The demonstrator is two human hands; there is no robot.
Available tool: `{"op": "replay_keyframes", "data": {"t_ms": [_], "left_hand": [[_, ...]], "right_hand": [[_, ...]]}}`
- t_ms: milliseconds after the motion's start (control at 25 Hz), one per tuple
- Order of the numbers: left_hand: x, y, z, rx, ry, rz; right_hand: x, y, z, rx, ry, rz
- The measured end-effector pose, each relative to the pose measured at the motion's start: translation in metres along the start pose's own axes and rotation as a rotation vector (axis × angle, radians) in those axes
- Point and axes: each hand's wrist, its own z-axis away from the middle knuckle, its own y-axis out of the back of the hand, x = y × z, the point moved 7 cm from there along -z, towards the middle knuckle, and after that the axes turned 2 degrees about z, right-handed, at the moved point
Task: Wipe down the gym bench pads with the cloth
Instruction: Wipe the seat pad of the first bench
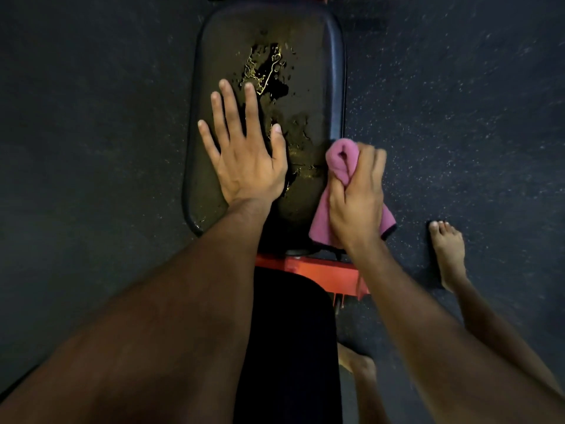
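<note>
Dark speckled floor (458, 117); wet black bench pad (308, 71); pink cloth (339, 166) bunched.

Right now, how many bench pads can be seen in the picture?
2. The wet far pad, where the left hand rests flat and the right hand grips the pink cloth; the near pad lies between the arms. More may lie out of view.

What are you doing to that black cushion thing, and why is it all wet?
A person is cleaning a gym bench. The left hand lies flat, fingers spread, on the bench pad, which has puddles and drops of liquid down its middle. The right hand grips a bunched pink cloth at the pad's right edge. The liquid is not wiped up yet.
</note>
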Motion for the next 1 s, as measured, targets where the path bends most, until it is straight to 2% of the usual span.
{"op": "replay_keyframes", "data": {"t_ms": [80,160,280,360,440,560,680,760,880,1000], "left_hand": [[0.001,0.002,0.0,-0.006,0.002,0.013],[-0.001,0.002,0.001,-0.004,-0.006,0.035],[-0.002,-0.002,0.0,0.004,-0.017,0.031],[-0.003,0.001,0.001,0.012,-0.019,0.03],[0.0,0.002,-0.001,-0.003,-0.018,0.056],[0.0,0.006,-0.001,-0.086,0.019,0.049],[0.003,0.015,-0.006,-0.329,0.071,0.096],[0.016,0.05,-0.009,-0.471,0.146,0.169],[0.042,0.137,0.025,-0.447,0.33,0.193],[0.085,0.207,0.109,-0.516,0.357,-0.027]], "right_hand": [[-0.003,0.006,0.034,-0.039,-0.039,-0.024],[-0.006,0.007,0.077,-0.2,-0.065,-0.113],[-0.008,0.012,0.029,-0.257,-0.031,-0.008],[-0.028,0.018,-0.009,-0.321,0.084,0.086],[-0.029,0.022,-0.003,-0.558,0.257,0.143],[-0.013,0.062,0.029,-0.978,0.384,0.212],[-0.029,0.127,0.019,-1.038,0.46,0.267],[-0.051,0.166,0.001,-1.04,0.52,0.292],[-0.089,0.204,-0.021,-1.056,0.653,0.445],[-0.123,0.224,-0.024,-1.093,0.826,0.658]]}}
